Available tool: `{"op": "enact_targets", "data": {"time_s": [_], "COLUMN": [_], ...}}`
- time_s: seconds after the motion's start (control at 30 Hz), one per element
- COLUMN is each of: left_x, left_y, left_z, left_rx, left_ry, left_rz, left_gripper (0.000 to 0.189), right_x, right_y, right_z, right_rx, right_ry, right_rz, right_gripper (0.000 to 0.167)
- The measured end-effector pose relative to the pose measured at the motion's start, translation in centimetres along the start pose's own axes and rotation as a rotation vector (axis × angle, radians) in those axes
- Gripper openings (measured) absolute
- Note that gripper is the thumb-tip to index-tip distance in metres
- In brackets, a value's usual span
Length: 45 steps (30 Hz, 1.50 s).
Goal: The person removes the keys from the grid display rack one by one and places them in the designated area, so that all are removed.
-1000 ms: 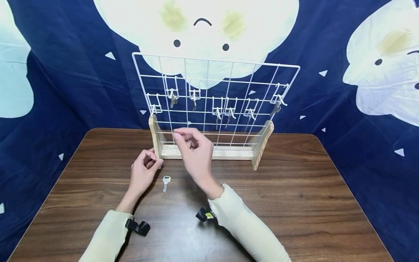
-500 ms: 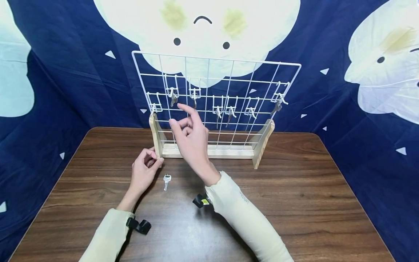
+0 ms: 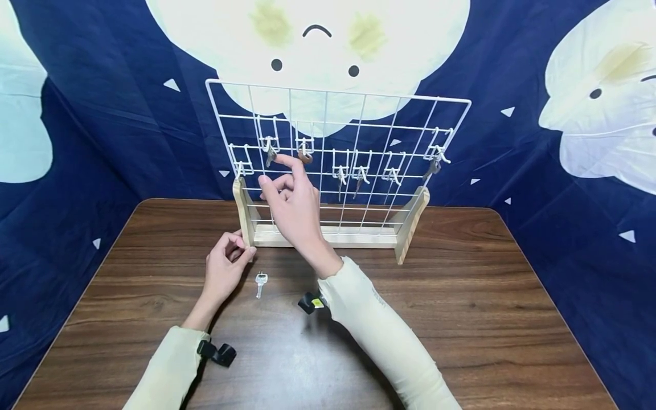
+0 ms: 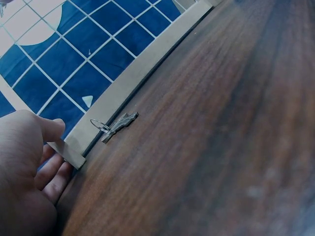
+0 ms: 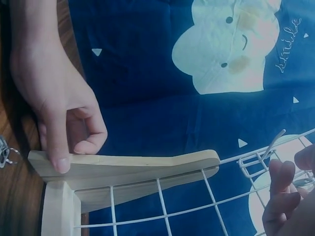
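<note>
My left hand [image 3: 224, 267] pinches the front end of the left wooden foot [image 3: 243, 213] of a white wire grid rack [image 3: 326, 136], thumb on one side and fingers on the other. My right hand [image 3: 294, 208] is raised before the left part of the grid, thumb and index finger apart. Its index fingertip is at a hanging key [image 3: 270, 155]; whether it touches cannot be told. In the right wrist view, a silvery thing [image 5: 302, 183] shows by the fingers, partly hidden. A silver key with a ring [image 4: 120, 127] lies on the table near the left foot.
Several white hooks hang on the grid, most bearing keys. The leftmost hook [image 3: 242, 168] shows no key. A key hangs on the far right hook [image 3: 433, 168]. The brown wooden table [image 3: 461, 307] runs back to a dark blue cloud-print cloth [image 3: 128, 114].
My right hand has risen and drifted left toward the upper hanging key, its thumb and index finger parting from a pinch. The left hand has stayed on the foot.
</note>
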<state>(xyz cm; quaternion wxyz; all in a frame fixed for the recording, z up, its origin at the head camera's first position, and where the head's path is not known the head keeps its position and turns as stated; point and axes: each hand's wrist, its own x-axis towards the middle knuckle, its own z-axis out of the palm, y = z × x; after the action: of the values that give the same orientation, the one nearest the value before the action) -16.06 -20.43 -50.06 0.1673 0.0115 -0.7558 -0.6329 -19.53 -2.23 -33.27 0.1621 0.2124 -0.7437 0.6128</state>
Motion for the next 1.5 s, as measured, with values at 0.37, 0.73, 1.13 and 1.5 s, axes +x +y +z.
{"op": "enact_targets", "data": {"time_s": [0.37,0.73,1.13,1.5], "left_x": [0.0,0.2,0.2,0.1], "left_y": [-0.2,-0.3,0.0,-0.2], "left_z": [0.1,-0.1,0.0,0.0], "left_rx": [-0.004,0.02,0.014,0.027], "left_ry": [0.0,0.0,0.006,0.003], "left_rz": [0.003,0.014,0.013,0.013], "left_gripper": [0.023,0.023,0.023,0.023], "right_x": [0.7,1.2,1.4,1.0], "right_y": [-0.5,-1.1,-1.8,-2.1], "right_z": [0.2,0.5,0.5,0.2], "right_rx": [0.068,0.066,0.145,0.145], "right_ry": [0.049,0.111,0.138,0.165], "right_rz": [0.035,-0.002,-0.017,-0.061], "right_gripper": [0.03,0.022,0.016,0.015]}}
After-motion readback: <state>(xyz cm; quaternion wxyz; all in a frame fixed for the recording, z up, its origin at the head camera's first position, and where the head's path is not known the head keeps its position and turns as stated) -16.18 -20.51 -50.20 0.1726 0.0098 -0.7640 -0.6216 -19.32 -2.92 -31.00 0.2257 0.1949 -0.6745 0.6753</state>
